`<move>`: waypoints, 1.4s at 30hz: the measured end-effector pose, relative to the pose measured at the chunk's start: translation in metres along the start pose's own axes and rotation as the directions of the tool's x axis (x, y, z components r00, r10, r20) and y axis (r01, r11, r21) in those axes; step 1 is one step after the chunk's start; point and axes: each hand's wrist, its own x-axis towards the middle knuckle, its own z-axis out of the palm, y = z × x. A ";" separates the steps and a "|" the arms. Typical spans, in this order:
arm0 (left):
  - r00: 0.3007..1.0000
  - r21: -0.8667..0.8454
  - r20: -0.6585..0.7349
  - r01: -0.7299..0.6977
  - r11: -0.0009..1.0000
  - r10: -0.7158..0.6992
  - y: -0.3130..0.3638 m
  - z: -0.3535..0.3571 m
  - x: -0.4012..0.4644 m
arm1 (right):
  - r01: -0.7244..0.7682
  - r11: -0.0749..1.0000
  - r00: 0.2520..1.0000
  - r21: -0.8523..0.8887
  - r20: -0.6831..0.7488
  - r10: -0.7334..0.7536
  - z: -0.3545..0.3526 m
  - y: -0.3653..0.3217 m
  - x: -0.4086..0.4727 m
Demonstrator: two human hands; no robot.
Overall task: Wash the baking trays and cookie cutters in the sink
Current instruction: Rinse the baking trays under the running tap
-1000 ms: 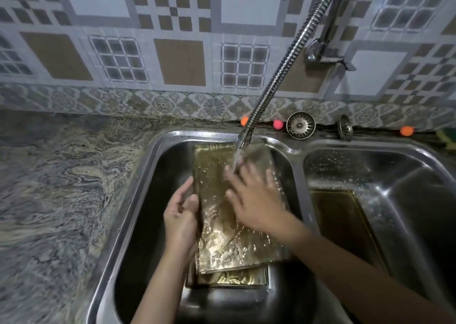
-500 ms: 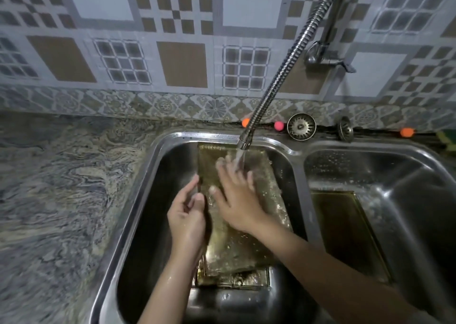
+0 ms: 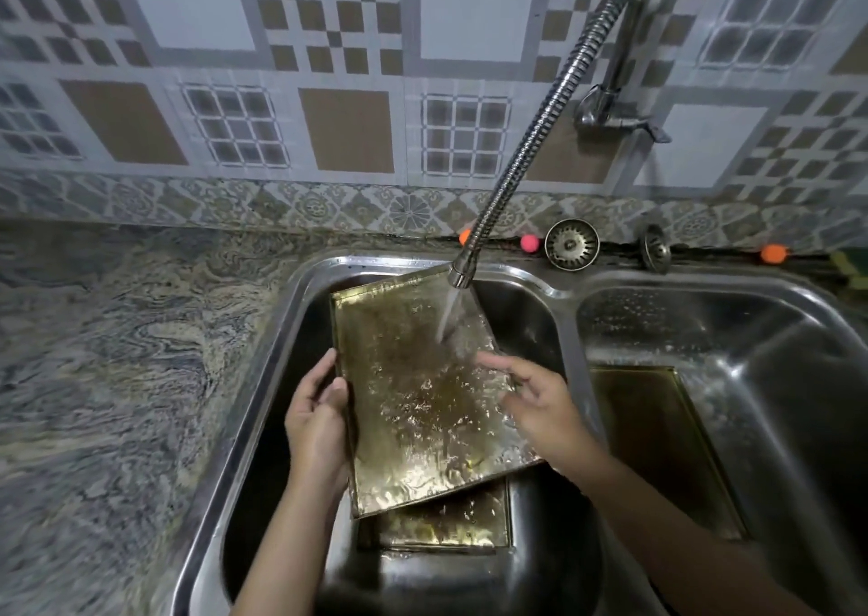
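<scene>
Baking tray (image 3: 422, 409) in left hand's (image 3: 317, 423) grip.

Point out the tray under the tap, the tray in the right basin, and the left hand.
Rinsed tray (image 3: 422, 404), head view, wet face.
Right-basin tray (image 3: 657, 441), head view, flat bottom.
Left hand (image 3: 315, 423), head view, back.
</scene>
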 end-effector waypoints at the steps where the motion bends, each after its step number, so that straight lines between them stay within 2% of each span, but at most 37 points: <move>1: 1.000 0.020 0.005 0.015 1.000 -0.015 -0.002 0.002 0.000 | -0.018 0.993 0.999 0.112 -0.046 0.024 -0.001 -0.003 -0.002; 3: 0.998 0.074 0.045 0.029 0.997 -0.033 -0.006 0.008 0.001 | -0.041 0.956 0.993 0.289 -0.095 0.071 -0.006 -0.007 -0.004; 6: 0.990 0.225 0.143 -0.025 0.974 -0.007 -0.009 0.017 -0.001 | -0.015 0.923 0.993 0.385 -0.102 0.058 -0.005 -0.013 -0.009; 9: 0.950 0.222 0.303 -0.148 0.964 0.076 -0.002 0.025 -0.012 | 0.081 0.956 0.992 0.282 -0.111 -0.051 0.003 -0.016 -0.014; 11: 0.874 0.162 0.475 -0.205 0.965 0.106 0.006 0.032 -0.019 | 0.142 0.982 0.988 0.122 -0.084 -0.133 0.013 -0.012 -0.016; 12: 0.834 0.131 0.542 -0.211 0.969 0.108 0.008 0.035 -0.023 | 0.165 0.984 0.985 0.070 -0.064 -0.161 0.019 -0.009 -0.018; 14: 0.804 0.098 0.591 -0.146 0.984 0.060 0.013 0.042 -0.025 | 0.203 0.978 0.979 0.055 -0.001 -0.203 0.031 -0.007 -0.024; 16: 0.826 0.080 0.562 -0.107 0.991 0.044 0.013 0.043 -0.024 | 0.232 0.972 0.970 0.037 0.067 -0.234 0.041 -0.007 -0.029; 20: 0.897 -0.034 0.424 -0.126 0.991 0.129 0.008 0.038 -0.020 | 0.275 0.961 0.948 -0.019 0.171 -0.267 0.049 -0.010 -0.031; 21: 0.906 -0.078 0.397 -0.124 0.989 0.145 0.007 0.036 -0.020 | 0.305 0.948 0.938 -0.087 0.199 -0.284 0.049 -0.010 -0.030; 23: 0.916 -0.133 0.360 -0.140 0.981 0.180 0.004 0.031 -0.018 | 0.375 0.848 0.922 -0.375 0.250 -0.296 0.043 -0.002 -0.021; 25: 0.908 -0.163 0.361 -0.163 0.973 0.213 0.002 0.029 -0.018 | 0.311 0.703 0.949 -0.639 0.176 -0.260 0.026 0.007 0.006; 27: 0.889 -0.175 0.406 -0.155 0.972 0.215 0.000 0.032 -0.025 | 0.112 0.690 0.983 -0.715 -0.023 -0.183 0.004 0.002 0.042; 28: 0.878 -0.169 0.429 -0.155 0.973 0.214 -0.003 0.034 -0.028 | 0.032 0.684 0.986 -0.729 -0.088 -0.140 -0.001 -0.004 0.058; 29: 0.868 -0.167 0.445 -0.161 0.973 0.220 -0.005 0.038 -0.031 | 0.017 0.659 0.987 -0.752 -0.092 -0.131 0.001 -0.011 0.067; 31: 0.871 -0.150 0.432 -0.185 0.971 0.233 -0.006 0.043 -0.030 | 0.174 0.607 0.976 -0.775 0.055 -0.209 0.026 -0.020 0.063; 33: 0.902 -0.160 0.358 -0.194 0.968 0.240 -0.005 0.041 -0.019 | 0.385 0.565 0.921 -0.730 0.264 -0.287 0.054 -0.018 0.033; 35: 0.927 -0.193 0.303 -0.168 0.967 0.221 0.000 0.031 -0.006 | 0.489 0.521 0.871 -0.700 0.364 -0.329 0.056 0.001 0.008; 37: 0.931 -0.180 0.298 -0.165 0.970 0.213 0.000 0.020 -0.001 | 0.399 0.533 0.914 -0.746 0.277 -0.296 0.034 0.018 0.018; 39: 0.917 -0.180 0.343 -0.146 0.973 0.202 -0.004 0.020 -0.010 | 0.147 0.612 0.984 -0.777 0.054 -0.169 0.017 0.019 0.043; 40: 0.907 -0.174 0.375 -0.137 0.975 0.194 -0.008 0.024 -0.018 | 0.050 0.638 0.992 -0.768 -0.036 -0.121 0.016 0.014 0.052; 41: 0.897 -0.163 0.393 -0.145 0.976 0.199 -0.011 0.031 -0.026 | 0.031 0.646 0.991 -0.762 -0.062 -0.121 0.022 0.006 0.058; 42: 0.894 -0.143 0.398 -0.161 0.976 0.206 -0.014 0.037 -0.030 | 0.088 0.644 0.986 -0.759 -0.024 -0.163 0.034 -0.002 0.057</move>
